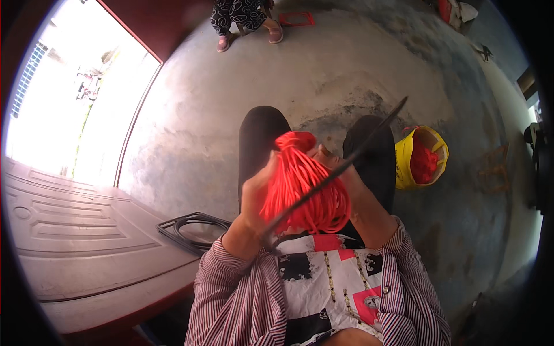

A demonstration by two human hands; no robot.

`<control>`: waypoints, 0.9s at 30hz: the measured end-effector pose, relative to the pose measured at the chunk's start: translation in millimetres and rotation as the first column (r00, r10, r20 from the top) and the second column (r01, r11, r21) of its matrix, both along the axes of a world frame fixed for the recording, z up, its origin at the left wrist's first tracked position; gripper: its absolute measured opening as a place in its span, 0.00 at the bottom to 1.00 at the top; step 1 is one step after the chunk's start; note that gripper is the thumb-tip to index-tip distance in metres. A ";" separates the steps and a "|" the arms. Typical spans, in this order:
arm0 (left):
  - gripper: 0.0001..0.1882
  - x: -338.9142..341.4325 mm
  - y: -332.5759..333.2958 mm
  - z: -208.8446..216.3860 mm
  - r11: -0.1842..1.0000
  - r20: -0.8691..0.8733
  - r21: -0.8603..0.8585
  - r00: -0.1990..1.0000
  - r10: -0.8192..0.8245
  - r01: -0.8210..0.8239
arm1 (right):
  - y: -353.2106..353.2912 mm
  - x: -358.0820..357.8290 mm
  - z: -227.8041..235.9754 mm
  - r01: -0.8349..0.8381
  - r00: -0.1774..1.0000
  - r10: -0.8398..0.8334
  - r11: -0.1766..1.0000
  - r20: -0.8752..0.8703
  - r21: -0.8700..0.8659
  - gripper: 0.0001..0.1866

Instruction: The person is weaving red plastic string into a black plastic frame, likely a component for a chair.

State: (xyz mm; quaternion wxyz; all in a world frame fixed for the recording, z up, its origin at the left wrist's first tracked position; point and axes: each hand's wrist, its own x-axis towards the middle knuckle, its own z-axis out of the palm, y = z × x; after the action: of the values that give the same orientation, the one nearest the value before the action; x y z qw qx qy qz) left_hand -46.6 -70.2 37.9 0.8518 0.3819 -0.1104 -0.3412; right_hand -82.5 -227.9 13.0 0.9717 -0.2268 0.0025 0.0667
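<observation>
A thick bundle of bright red cords [303,190], gathered into a tight knob at its top with loops fanning out below, is between my two hands above my lap. My left hand [259,181] grips its left side, with the fingertips near the gathered top. On the other side my right hand [337,164] closes at the upper right of the bundle, its fingers partly hidden. Slanting across the picture in front of the cords is a long dark strip [369,138], blurred; I cannot tell what it is.
To the right of my knees stands a yellow bag [406,164] with red material [425,165] inside. A dark frame [196,222] leans at my left beside a panelled door [81,225]. Opposite, a person's legs [239,14] show near a red square frame [297,23] on the floor.
</observation>
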 end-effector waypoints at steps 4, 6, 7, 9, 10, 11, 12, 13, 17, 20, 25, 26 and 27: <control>0.26 -4.8 -4.5 2.9 0.972 0.462 0.169 0.884 0.068 -0.163 | -7.0 7.3 29.8 -0.060 0.995 0.057 0.997 0.078 0.042 0.19; 0.31 -2.0 -4.0 3.2 0.856 0.771 0.324 0.637 0.008 -0.402 | -27.3 17.9 5.4 0.048 0.999 -0.049 0.996 -0.010 -0.073 0.18; 0.35 0.6 -2.7 6.7 0.957 0.535 0.235 0.845 0.021 -0.173 | -28.2 19.0 -7.6 0.050 0.999 -0.051 0.996 -0.008 -0.075 0.18; 0.43 3.9 2.5 14.0 0.976 -0.033 -0.156 0.986 -0.162 0.155 | -24.4 15.0 -25.9 0.367 0.930 -0.359 0.899 0.078 -0.239 0.14; 0.38 10.0 6.1 12.8 0.986 0.045 -0.072 0.988 -0.145 0.148 | -29.3 8.4 -45.9 0.389 0.918 -0.394 0.882 0.036 -0.266 0.16; 0.38 12.7 8.7 13.0 0.988 0.042 -0.071 0.990 -0.138 0.141 | -32.4 1.1 -47.1 0.382 0.921 -0.388 0.885 0.032 -0.266 0.16; 0.35 14.8 10.7 13.3 0.992 0.070 -0.046 0.991 -0.117 0.120 | -35.2 -5.3 -45.9 0.321 0.946 -0.308 0.929 0.097 -0.182 0.17; 0.32 17.6 11.8 14.6 0.995 0.099 -0.020 0.990 -0.100 0.103 | -36.1 -10.0 -40.8 0.253 0.958 -0.234 0.962 0.167 -0.101 0.18; 0.22 27.9 20.6 4.5 0.975 0.160 -0.050 0.965 -0.206 0.216 | -29.8 -7.9 33.5 0.265 0.788 -0.364 0.929 0.497 0.259 0.29; 0.22 25.6 19.3 9.7 0.990 0.095 -0.020 0.986 -0.137 0.140 | -47.0 1.6 15.5 0.183 0.761 -0.162 0.983 0.628 0.031 0.30; 0.21 28.3 23.9 11.0 0.998 0.147 0.057 0.989 -0.029 0.021 | -31.5 -17.8 -2.8 0.167 0.871 -0.061 0.970 0.488 -0.177 0.30; 0.21 30.9 28.2 7.6 0.998 0.159 0.055 0.987 -0.016 0.007 | -34.0 -18.5 -2.1 0.209 0.876 -0.141 0.973 0.462 -0.099 0.29; 0.21 33.6 33.7 2.2 1.000 0.147 0.000 0.989 -0.018 0.018 | -37.5 -19.5 -0.8 0.252 0.877 -0.218 0.967 0.429 -0.024 0.27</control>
State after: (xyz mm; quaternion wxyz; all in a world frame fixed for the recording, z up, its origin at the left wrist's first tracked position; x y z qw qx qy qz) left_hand -13.0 -36.5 40.2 0.8385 0.4044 -0.1764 -0.3197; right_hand -102.0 -265.4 12.1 0.9402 -0.2719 -0.1779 -0.1027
